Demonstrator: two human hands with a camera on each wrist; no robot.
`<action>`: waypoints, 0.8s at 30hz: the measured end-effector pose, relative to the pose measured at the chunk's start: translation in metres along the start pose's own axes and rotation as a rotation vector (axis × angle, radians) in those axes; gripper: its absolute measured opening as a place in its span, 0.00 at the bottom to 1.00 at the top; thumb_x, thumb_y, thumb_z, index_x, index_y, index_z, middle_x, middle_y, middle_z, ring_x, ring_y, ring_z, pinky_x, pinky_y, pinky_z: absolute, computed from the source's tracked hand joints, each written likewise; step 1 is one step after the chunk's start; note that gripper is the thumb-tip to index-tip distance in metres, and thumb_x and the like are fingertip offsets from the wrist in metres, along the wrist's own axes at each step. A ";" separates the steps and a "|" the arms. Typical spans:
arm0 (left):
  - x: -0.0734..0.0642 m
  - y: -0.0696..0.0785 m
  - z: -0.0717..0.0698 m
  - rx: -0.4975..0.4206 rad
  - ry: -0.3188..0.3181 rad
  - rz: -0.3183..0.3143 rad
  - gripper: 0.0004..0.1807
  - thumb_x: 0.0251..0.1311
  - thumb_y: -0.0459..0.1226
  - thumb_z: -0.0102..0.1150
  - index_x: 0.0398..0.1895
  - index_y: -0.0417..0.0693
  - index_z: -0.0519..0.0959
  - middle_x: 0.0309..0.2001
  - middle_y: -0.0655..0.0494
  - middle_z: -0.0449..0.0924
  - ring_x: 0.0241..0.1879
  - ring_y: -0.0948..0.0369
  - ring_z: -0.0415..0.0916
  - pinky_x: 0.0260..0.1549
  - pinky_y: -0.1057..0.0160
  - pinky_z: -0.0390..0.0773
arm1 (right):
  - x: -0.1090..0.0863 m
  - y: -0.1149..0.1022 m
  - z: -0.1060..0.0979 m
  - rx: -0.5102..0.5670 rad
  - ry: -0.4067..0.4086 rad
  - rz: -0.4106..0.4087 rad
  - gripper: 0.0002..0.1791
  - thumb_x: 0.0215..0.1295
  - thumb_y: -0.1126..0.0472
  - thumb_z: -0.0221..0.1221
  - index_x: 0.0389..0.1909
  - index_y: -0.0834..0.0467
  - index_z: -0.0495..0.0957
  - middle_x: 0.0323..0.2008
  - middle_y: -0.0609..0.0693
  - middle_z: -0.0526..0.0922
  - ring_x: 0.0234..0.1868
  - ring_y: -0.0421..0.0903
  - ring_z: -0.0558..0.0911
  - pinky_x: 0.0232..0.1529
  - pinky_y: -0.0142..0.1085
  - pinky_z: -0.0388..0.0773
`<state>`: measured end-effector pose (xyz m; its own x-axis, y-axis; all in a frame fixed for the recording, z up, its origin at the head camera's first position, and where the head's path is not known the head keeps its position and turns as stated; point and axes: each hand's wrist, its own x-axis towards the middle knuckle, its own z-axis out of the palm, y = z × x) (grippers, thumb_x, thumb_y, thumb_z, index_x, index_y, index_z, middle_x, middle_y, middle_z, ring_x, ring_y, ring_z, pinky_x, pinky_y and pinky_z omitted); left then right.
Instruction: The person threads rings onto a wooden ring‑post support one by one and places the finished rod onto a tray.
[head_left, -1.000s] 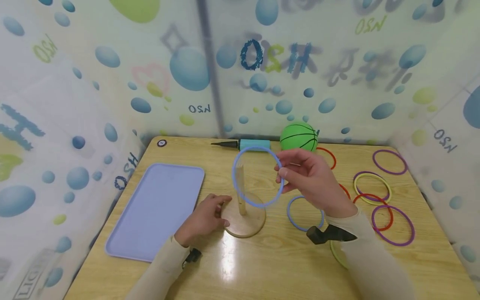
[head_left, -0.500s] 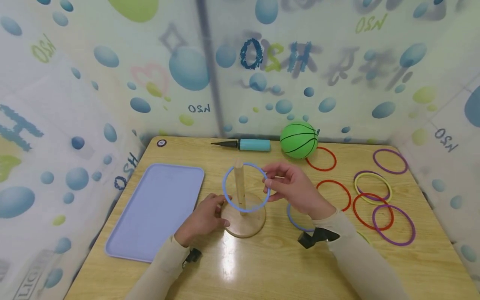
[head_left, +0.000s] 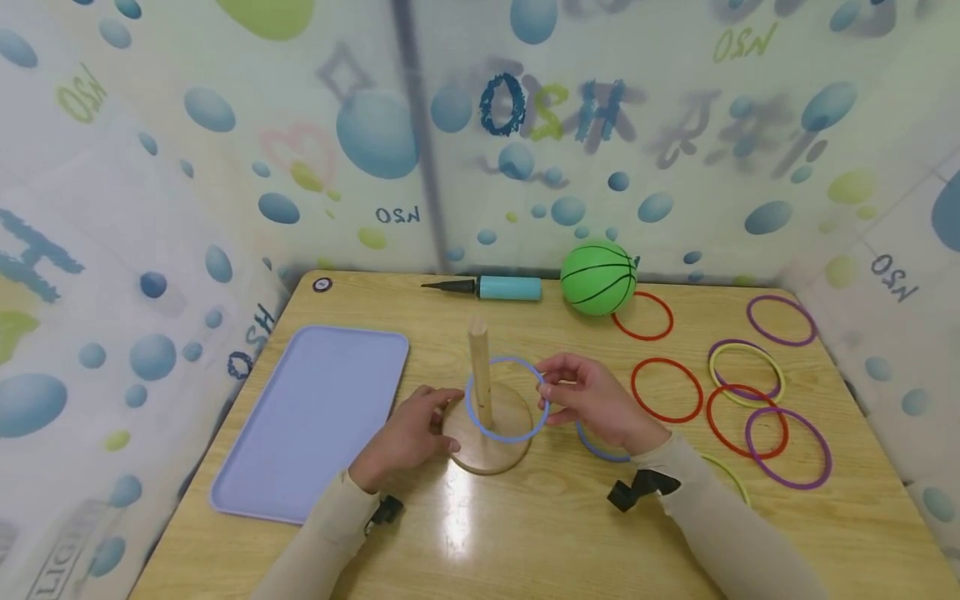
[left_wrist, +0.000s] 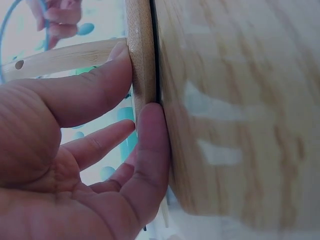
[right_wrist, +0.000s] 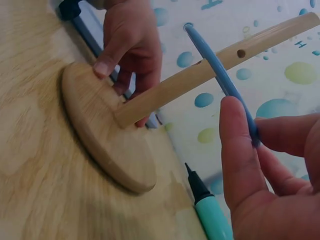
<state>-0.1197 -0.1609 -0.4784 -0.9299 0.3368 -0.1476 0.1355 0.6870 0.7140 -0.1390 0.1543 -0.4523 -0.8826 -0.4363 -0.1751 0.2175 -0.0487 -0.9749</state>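
The wooden table (head_left: 420,542) carries a lilac tray (head_left: 315,408), raised at the rim, lying flat beside the left hand. Right of the tray, a wooden stand (head_left: 491,454) rests on its round base, post upright. The left hand (head_left: 412,433) holds the base edge, thumb and index finger apart along the rim. The right hand (head_left: 596,400) pinches a blue ring (right_wrist: 230,86) at its right edge, thumb against fingertips. The ring encircles the post, tilted, above the base.
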 end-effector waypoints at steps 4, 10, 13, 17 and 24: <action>0.001 0.001 0.000 0.017 0.002 0.000 0.42 0.50 0.32 0.83 0.71 0.47 0.77 0.52 0.45 0.76 0.45 0.56 0.81 0.47 0.56 0.80 | 0.003 0.012 -0.005 -0.010 -0.005 0.030 0.22 0.74 0.68 0.62 0.64 0.71 0.70 0.42 0.50 0.79 0.40 0.45 0.87 0.39 0.41 0.89; 0.002 0.003 -0.002 0.024 0.004 -0.006 0.42 0.50 0.31 0.82 0.71 0.47 0.77 0.52 0.45 0.76 0.44 0.57 0.80 0.47 0.55 0.80 | 0.008 0.024 -0.009 -0.089 -0.031 0.082 0.23 0.76 0.68 0.60 0.66 0.72 0.68 0.43 0.52 0.78 0.39 0.47 0.86 0.39 0.40 0.88; 0.002 0.003 -0.003 0.031 0.002 -0.011 0.42 0.50 0.32 0.83 0.71 0.48 0.77 0.52 0.45 0.76 0.44 0.57 0.79 0.47 0.56 0.80 | 0.010 0.027 -0.009 -0.144 -0.018 0.107 0.20 0.75 0.69 0.60 0.64 0.69 0.70 0.42 0.53 0.78 0.38 0.47 0.86 0.39 0.41 0.88; 0.002 0.003 -0.002 0.037 -0.002 -0.010 0.42 0.50 0.32 0.83 0.71 0.48 0.77 0.51 0.46 0.76 0.43 0.58 0.79 0.47 0.56 0.79 | 0.010 0.029 -0.008 -0.195 0.000 0.126 0.18 0.75 0.70 0.60 0.62 0.68 0.72 0.42 0.55 0.78 0.39 0.47 0.86 0.39 0.43 0.89; 0.001 0.002 -0.001 0.047 -0.011 -0.019 0.42 0.50 0.33 0.83 0.71 0.49 0.77 0.51 0.47 0.76 0.44 0.58 0.78 0.47 0.56 0.78 | 0.011 0.034 -0.007 -0.243 0.012 0.148 0.16 0.74 0.71 0.59 0.59 0.67 0.74 0.42 0.57 0.79 0.38 0.47 0.85 0.39 0.43 0.88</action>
<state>-0.1208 -0.1591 -0.4764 -0.9288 0.3302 -0.1679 0.1343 0.7225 0.6782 -0.1443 0.1540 -0.4889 -0.8540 -0.4120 -0.3178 0.2389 0.2320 -0.9429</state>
